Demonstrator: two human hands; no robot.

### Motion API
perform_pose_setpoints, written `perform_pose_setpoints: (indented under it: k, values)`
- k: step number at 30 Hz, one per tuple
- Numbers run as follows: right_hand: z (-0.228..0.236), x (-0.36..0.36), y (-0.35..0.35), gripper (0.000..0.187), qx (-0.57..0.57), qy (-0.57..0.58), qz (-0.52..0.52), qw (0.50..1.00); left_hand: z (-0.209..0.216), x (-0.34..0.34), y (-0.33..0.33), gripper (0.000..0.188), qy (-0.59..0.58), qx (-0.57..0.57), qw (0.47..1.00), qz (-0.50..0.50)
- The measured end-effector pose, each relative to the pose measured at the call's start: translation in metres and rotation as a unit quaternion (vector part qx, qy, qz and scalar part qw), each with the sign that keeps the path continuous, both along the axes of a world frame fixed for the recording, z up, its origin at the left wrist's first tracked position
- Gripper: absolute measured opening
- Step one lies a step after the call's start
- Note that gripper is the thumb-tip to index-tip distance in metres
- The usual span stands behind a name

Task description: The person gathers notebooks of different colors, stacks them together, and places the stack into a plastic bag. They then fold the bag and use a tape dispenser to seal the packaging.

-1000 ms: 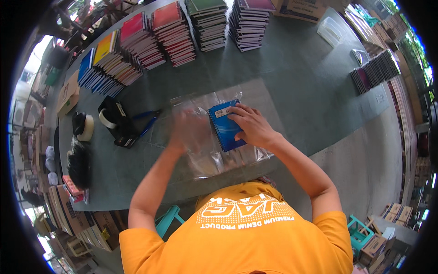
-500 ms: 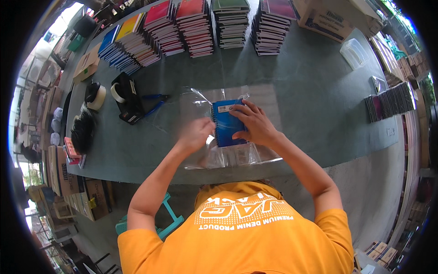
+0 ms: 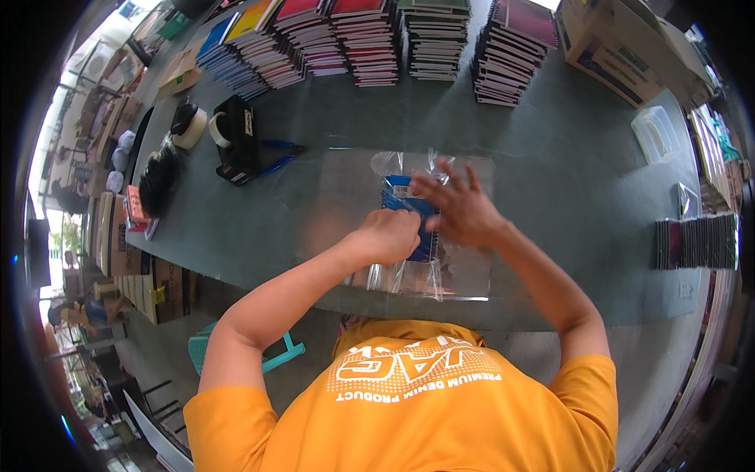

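Note:
A blue spiral-bound notebook [image 3: 429, 248] lies on a sheet of clear plastic film [image 3: 464, 275] in front of me. Part of the film is drawn over its cover, with creased strips standing out above and below. My left hand [image 3: 390, 237] is closed over the middle of the notebook, fingers bent; the film edge seems pinched in it, though the fingertips are partly hidden. Just to the right, my right hand [image 3: 465, 208] hovers with its fingers spread, slightly blurred and holding nothing.
Stacks of coloured notebooks [image 3: 436, 43] line the far edge. On the left are a black tape dispenser [image 3: 236, 145], blue-handled pliers [image 3: 279, 156] and a tape roll [image 3: 191, 130]. On the right stand a plastic tub [image 3: 654, 135], a cardboard box [image 3: 617, 55] and a dark stack [image 3: 700, 242].
My left hand has moved right from the notebook's left edge to over its cover, bringing film across. My right hand has come off the cover and spread its fingers. The view has shifted slightly.

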State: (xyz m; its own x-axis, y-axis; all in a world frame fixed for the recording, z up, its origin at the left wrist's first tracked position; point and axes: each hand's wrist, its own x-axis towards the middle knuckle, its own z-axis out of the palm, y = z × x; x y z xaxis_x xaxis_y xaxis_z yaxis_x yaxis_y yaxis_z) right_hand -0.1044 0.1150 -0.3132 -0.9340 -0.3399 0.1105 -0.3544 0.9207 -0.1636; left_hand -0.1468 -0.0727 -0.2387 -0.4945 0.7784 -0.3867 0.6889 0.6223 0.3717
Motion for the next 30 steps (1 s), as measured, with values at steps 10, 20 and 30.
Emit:
perform_pose_setpoints:
  k: [10, 20, 30]
  values:
    - [0.085, -0.079, -0.053, 0.063, -0.175, -0.216, -0.038, 0.960, -0.012, 0.000, -0.003, 0.016, -0.008, 0.010, 1.000, -0.001]
    - [0.054, 0.021, -0.019, 0.060, -0.218, -0.069, 0.032, 0.973, -0.001, 0.001, 0.011, 0.023, -0.032, -0.014, 0.999, 0.019]
    - [0.061, 0.040, -0.032, 0.021, -0.235, -0.056, -0.072, 0.968, 0.024, -0.081, -0.131, 0.021, 0.057, 0.323, 0.909, 0.256]
